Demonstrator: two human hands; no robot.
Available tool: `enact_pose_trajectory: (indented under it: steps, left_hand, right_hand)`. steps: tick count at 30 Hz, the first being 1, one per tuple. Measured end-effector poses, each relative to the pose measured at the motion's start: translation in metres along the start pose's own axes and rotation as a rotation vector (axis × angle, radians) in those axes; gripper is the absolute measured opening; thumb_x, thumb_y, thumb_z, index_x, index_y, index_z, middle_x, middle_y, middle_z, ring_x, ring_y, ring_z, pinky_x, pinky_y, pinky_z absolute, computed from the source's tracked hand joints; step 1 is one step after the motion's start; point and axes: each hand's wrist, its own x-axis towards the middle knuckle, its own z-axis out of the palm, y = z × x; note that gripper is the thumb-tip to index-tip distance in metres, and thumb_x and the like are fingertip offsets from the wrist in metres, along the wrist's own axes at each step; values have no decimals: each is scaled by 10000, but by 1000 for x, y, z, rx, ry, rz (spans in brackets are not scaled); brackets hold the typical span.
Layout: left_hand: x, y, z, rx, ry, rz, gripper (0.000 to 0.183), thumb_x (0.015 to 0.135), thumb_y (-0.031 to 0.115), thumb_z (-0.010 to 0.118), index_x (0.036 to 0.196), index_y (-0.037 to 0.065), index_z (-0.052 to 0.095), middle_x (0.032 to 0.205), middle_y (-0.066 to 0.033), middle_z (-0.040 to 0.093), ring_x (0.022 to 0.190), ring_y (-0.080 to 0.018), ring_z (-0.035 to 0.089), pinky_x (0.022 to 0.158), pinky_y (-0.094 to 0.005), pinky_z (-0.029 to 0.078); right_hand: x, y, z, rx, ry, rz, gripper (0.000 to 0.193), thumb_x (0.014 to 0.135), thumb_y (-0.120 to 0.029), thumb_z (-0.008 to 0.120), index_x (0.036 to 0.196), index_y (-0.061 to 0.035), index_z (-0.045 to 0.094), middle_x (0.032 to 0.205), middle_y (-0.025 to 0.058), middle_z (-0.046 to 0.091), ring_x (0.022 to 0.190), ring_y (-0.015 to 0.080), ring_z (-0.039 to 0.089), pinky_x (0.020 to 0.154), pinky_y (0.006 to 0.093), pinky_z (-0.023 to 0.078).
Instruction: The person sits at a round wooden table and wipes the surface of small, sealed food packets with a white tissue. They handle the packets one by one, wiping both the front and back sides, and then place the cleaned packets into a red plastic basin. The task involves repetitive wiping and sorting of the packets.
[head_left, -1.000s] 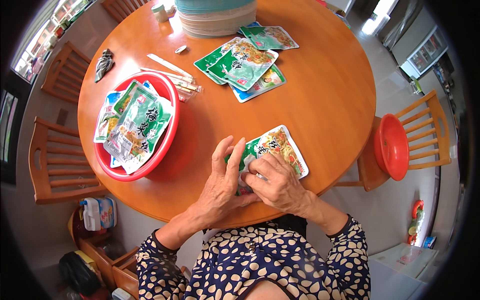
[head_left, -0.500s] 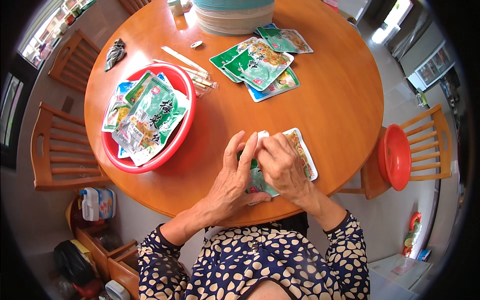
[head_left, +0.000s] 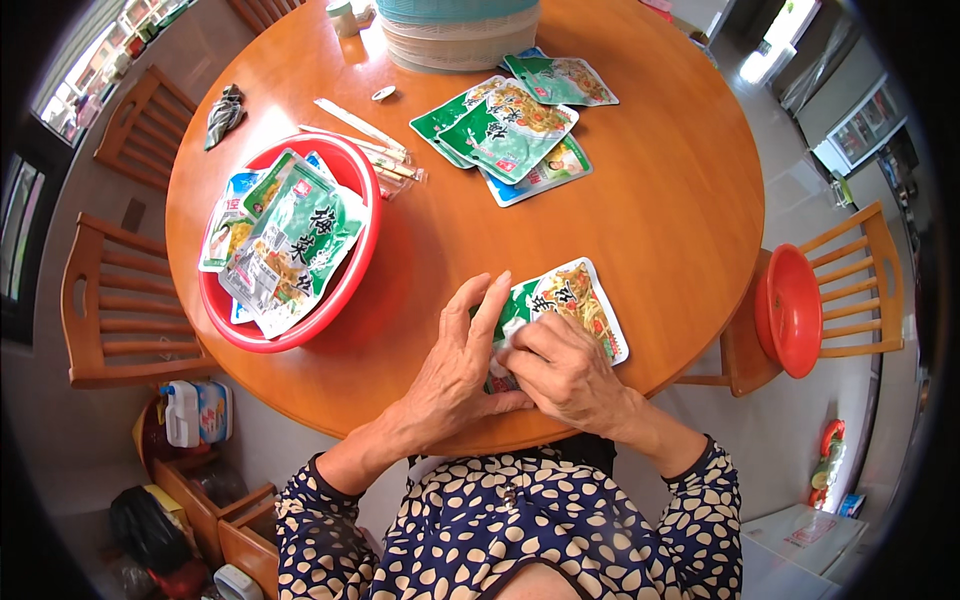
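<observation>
packet (head_left: 578,297) is lying under the right hand (head_left: 562,365), likely for easy reach; that hand is pinching a whitish scrap (head_left: 511,329) against it. left hand (head_left: 455,355) is holding nothing, fingers raised, thumb seemingly bracing the packet. red basin (head_left: 361,256), left of the hands, is corralling a packet heap (head_left: 300,235); loose packets (head_left: 512,130) are lying beyond.

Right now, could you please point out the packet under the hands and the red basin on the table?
Packet (head_left: 583,297): head view, on its uncovered printed front.
Red basin (head_left: 373,215): head view, on the right side of its rim.
</observation>
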Motion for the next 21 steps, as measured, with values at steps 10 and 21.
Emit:
enact_pose_trajectory:
  steps: [10, 21]
  left_hand:
    - [1, 0, -1, 46, 10, 8, 1217, 615, 154, 924, 1573, 74, 178, 1526, -275, 170, 1402, -470, 275, 1116, -515, 399]
    - [-1, -1, -1, -23, -36, -6, 1144, 616, 179, 926, 1526, 50, 245, 1509, -219, 316, 1400, -451, 314, 1161, -500, 334]
  right_hand:
    - [18, -5, 3, -174, -6, -21, 131, 772, -110, 656, 874, -29, 640, 978, 87, 589, 924, 260, 561, 784, 391, 456]
    - [-18, 11, -13, -94, 212, 119, 234, 740, 30, 711, 959, -48, 685, 934, 57, 595, 843, 255, 591, 736, 391, 491]
